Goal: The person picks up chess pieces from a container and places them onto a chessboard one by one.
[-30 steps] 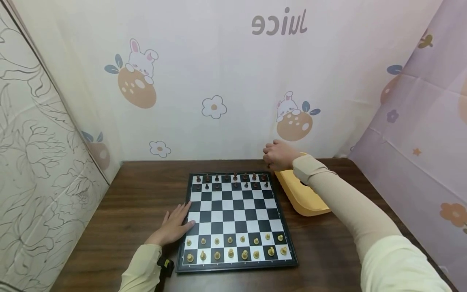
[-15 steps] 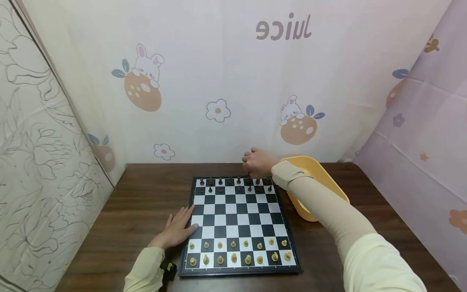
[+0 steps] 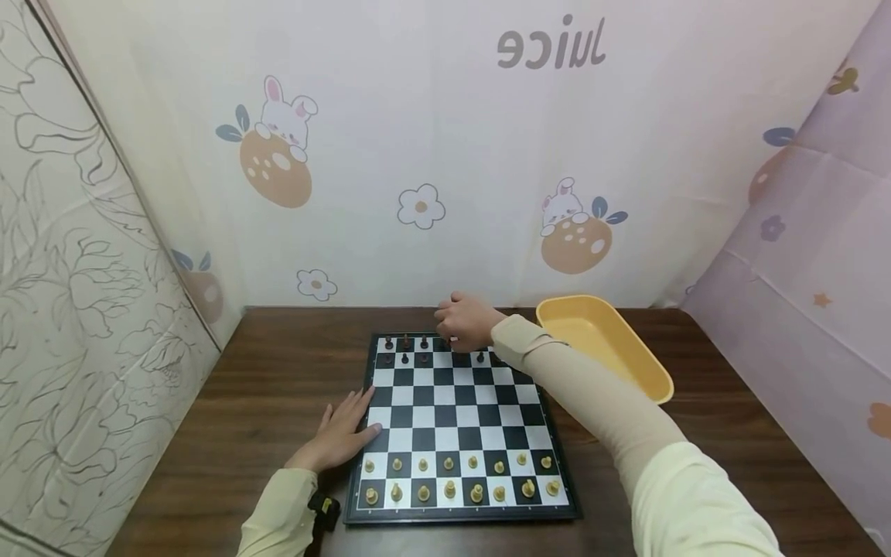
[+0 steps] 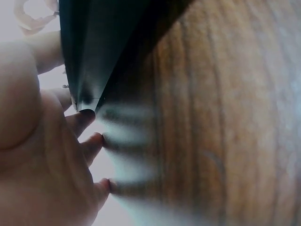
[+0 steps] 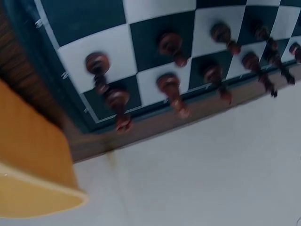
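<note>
A black-and-white chessboard (image 3: 412,418) lies on the table, with pale yellow chess pieces (image 3: 449,490) in two rows at its near side. Dark red chess pieces (image 3: 405,340) stand in rows along the far side, partly hidden by my right hand. My left hand (image 3: 337,439) rests with fingers spread on the board's left edge, its thumb over the rim. Over the far rows, my right hand (image 3: 468,321) has its fingers curled and pinches a small dark chess piece, mostly hidden by the hand. The right wrist view shows dark pieces (image 5: 171,87) upright near the board's far corner.
A yellow plastic tray (image 3: 636,348) stands right of the board, close to its edge, partly behind my right forearm. The brown wooden table (image 3: 278,363) ends at a patterned cloth backdrop (image 3: 418,116). A dark strap device (image 3: 324,510) sits at my left wrist.
My right hand has moved left from above the tray's far end to over the dark rows, uncovering the tray. My left hand stays on the board's edge. The view has shifted slightly.
</note>
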A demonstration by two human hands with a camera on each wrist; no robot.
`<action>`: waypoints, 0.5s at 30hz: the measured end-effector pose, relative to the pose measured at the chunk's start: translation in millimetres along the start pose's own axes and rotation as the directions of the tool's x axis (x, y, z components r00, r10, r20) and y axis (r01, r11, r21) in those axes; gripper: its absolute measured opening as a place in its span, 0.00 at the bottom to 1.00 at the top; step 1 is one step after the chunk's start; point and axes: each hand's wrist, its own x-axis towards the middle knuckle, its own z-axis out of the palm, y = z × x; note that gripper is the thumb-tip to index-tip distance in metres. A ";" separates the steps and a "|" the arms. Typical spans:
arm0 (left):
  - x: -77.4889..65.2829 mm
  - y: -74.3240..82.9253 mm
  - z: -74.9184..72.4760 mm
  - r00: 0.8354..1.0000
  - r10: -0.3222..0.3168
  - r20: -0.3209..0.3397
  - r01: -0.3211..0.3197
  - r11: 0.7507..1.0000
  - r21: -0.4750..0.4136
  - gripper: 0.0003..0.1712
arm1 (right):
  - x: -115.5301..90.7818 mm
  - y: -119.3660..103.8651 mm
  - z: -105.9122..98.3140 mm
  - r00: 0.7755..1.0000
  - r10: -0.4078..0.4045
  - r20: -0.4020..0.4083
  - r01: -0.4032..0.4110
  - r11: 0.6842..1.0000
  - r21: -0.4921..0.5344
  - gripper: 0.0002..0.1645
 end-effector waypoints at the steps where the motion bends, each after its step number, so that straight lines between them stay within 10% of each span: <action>1: 0.0 0.0 0.4 1.000 0.002 -0.001 -0.002 1.000 0.000 0.40 | 1.6 -1.8 0.9 1.000 -0.006 0.002 0.006 1.000 0.006 0.05; 15: -5.8 4.2 2.3 1.000 -0.015 -0.008 0.015 1.000 -0.007 0.40 | 11.1 -13.8 18.2 0.998 -0.060 0.037 0.060 0.998 -0.012 0.06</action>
